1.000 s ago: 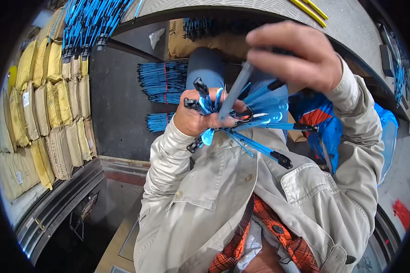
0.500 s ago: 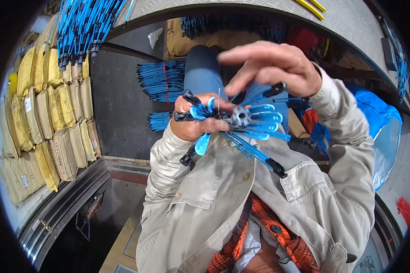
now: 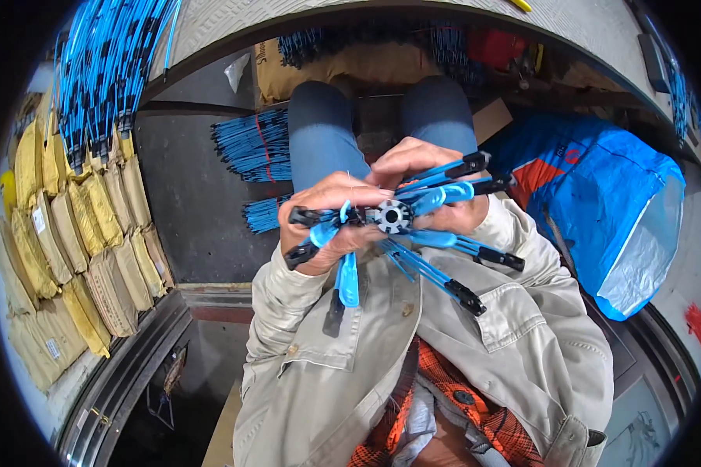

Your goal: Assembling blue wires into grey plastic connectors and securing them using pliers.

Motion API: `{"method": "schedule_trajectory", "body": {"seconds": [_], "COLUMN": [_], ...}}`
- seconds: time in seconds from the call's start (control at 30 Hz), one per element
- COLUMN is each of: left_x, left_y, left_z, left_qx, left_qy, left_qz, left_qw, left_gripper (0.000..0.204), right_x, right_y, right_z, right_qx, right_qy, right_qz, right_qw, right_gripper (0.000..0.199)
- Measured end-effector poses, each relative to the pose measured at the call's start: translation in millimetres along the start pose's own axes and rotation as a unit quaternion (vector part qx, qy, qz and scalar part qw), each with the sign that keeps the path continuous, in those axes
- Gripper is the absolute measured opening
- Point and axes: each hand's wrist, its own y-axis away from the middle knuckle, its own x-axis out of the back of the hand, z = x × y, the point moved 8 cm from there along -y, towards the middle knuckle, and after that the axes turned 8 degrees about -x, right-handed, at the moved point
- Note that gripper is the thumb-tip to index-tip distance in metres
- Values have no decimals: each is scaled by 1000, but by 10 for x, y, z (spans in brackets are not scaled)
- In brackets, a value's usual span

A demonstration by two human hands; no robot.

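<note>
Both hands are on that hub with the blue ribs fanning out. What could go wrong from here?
1. The blue ribs splay loosely from the small black hub; one could slip out or snag the beige sleeve.
2. The left hand and right hand crowd the hub, so fingers might get pinched.

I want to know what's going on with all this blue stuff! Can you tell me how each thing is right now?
Left hand: closed around the ribs' black-tipped ends.
Right hand: fingers holding ribs at the hub.
Toothed hub: ribs fanned out around it.
Blue ribs: spread, some hanging down.
Blue rib bundles: tied, lying on the floor.
Blue bag: open, slumped.
Yellow packets: stacked in rows.
</note>
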Motion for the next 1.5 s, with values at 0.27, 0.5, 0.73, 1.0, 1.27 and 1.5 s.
{"method": "schedule_trajectory", "body": {"seconds": [0.27, 0.5, 0.73, 1.0, 1.27, 1.5], "left_x": [94, 37, 8, -5, 34, 55], "left_y": [42, -24, 11, 20, 82, 114], "left_z": [94, 181, 217, 167, 163, 156], "left_qx": [-35, -17, -85, -64, -74, -95], "left_qy": [-91, -140, -154, -127, -127, -128], "left_qz": [54, 35, 26, 39, 42, 64], "left_qw": [994, 989, 984, 989, 988, 985], "left_gripper": [27, 25, 29, 29, 31, 35], "right_x": [-24, -36, -22, -24, -84, -84], "right_y": [-7, -17, -39, -71, -44, -3], "right_z": [-27, -10, -85, -155, -184, -140], "right_qx": [-22, -43, -42, -80, -108, -172], "right_qy": [-76, -77, -55, -13, -64, -65], "right_qz": [69, 23, 45, 59, 64, 110], "right_qw": [994, 996, 997, 995, 990, 977], "right_gripper": [33, 20, 10, 11, 12, 12]}}
